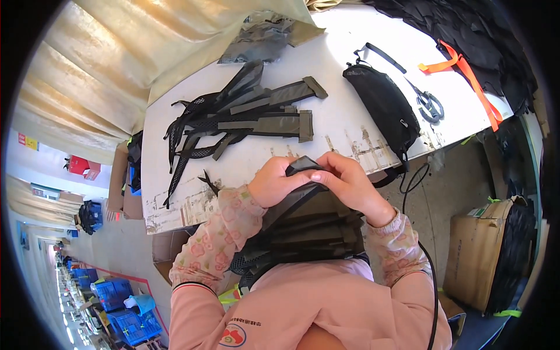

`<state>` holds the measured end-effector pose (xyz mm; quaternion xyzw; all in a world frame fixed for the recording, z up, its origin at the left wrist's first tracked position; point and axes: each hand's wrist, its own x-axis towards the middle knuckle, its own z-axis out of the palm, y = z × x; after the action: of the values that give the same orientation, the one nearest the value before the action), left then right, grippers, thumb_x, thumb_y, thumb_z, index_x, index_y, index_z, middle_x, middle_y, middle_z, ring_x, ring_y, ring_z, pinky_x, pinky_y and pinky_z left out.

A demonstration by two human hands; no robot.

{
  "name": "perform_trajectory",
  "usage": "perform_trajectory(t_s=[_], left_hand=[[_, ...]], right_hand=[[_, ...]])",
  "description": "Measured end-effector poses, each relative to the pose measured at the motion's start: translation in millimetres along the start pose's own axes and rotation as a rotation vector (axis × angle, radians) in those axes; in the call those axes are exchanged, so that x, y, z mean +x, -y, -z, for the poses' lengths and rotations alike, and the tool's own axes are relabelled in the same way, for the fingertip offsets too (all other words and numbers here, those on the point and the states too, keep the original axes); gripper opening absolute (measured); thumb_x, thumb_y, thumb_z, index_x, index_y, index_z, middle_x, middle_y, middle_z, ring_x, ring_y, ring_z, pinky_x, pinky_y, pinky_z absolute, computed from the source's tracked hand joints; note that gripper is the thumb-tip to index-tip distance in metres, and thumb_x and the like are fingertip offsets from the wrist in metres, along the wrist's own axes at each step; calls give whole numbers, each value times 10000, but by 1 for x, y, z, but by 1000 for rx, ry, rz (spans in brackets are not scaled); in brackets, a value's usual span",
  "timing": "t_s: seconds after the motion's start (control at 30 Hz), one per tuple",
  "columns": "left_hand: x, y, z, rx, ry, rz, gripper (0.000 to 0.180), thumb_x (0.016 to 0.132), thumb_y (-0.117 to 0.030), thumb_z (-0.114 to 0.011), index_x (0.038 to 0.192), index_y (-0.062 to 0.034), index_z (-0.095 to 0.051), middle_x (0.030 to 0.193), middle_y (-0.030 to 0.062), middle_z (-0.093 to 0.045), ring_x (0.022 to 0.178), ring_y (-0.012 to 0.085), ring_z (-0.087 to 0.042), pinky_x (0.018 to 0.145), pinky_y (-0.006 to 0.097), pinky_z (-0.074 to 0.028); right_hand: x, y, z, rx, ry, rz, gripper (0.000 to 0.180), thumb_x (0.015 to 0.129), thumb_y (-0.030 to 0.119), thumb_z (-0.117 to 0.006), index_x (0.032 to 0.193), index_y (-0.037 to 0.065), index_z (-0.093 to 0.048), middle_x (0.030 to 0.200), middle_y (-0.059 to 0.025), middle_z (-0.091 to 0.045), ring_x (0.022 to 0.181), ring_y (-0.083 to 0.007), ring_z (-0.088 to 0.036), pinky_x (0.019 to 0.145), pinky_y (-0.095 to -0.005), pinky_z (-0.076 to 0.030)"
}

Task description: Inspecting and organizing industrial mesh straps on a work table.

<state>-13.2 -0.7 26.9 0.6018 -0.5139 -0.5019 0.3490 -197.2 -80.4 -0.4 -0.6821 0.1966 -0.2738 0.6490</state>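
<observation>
Just past the table's near edge, my left hand (273, 182) and my right hand (350, 185) pinch a dark grey fabric strap (304, 164) between them. Both thumbs press on it from above, their tips almost meeting. The strap's lower part runs down toward my lap, where a stack of similar dark fabric pieces (315, 230) lies. Ahead on the left of the table are several grey straps with black mesh (251, 123), spread in a loose heap. Some of their ends carry a folded crosspiece.
On the white table (326, 111) lie a black mesh pouch (382, 104), scissors (430, 108), an orange strap (466, 73) and a clear plastic bag (259, 38). Black fabric (466, 26) heaps at the far right. A cardboard box (478, 254) stands right; blue crates (131, 324) sit left.
</observation>
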Motion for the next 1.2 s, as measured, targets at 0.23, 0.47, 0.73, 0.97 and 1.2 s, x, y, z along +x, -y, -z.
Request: perform_trajectory(t_s=[0.23, 0.47, 0.73, 0.97, 1.2], left_hand=[[-32, 1, 29, 194, 282, 73, 369, 829, -301, -700, 1021, 4, -624, 856, 55, -644, 792, 86, -555, 737, 257, -465], [-92, 26, 109, 744, 603, 486, 412, 782, -398, -727, 893, -21, -606, 790, 89, -630, 789, 177, -597, 708, 315, -469], [69, 84, 73, 776, -201, -235, 364, 743, -240, -684, 1068, -90, -618, 1113, 139, -596, 1079, 335, -547, 904, 430, -445], [147, 139, 37, 976, -740, -274, 289, 745, -208, -603, 1032, -179, -614, 1074, 15, -570, 1164, 248, -473, 1081, 576, -189], [146, 109, 46, 1021, -561, -304, 227, 609, -264, -701, 805, -150, -686, 876, 75, -611, 1087, 286, -523, 916, 479, -414]], right_hand=[[-15, 1, 22, -69, -439, 179, 140, 887, 53, -600, 793, 26, -500, 650, 48, -431, 607, -41, -361, 547, -199, -332], [-34, -2, 26, -299, 96, -370, 198, 865, 131, -637, 793, 25, -485, 556, -40, -474, 486, -93, -474, 451, -261, -362], [-55, -40, 31, -544, 218, -439, 128, 890, 131, -591, 938, 22, -544, 741, -25, -544, 616, -105, -522, 508, -246, -434], [-46, -17, 15, -671, 327, -25, 337, 907, 274, -573, 862, -58, -532, 730, -272, -526, 626, -412, -438, 592, -426, -409], [-41, 12, 13, -678, 199, -142, 295, 906, 254, -570, 976, -33, -560, 837, -245, -564, 752, -323, -524, 699, -414, -442]])
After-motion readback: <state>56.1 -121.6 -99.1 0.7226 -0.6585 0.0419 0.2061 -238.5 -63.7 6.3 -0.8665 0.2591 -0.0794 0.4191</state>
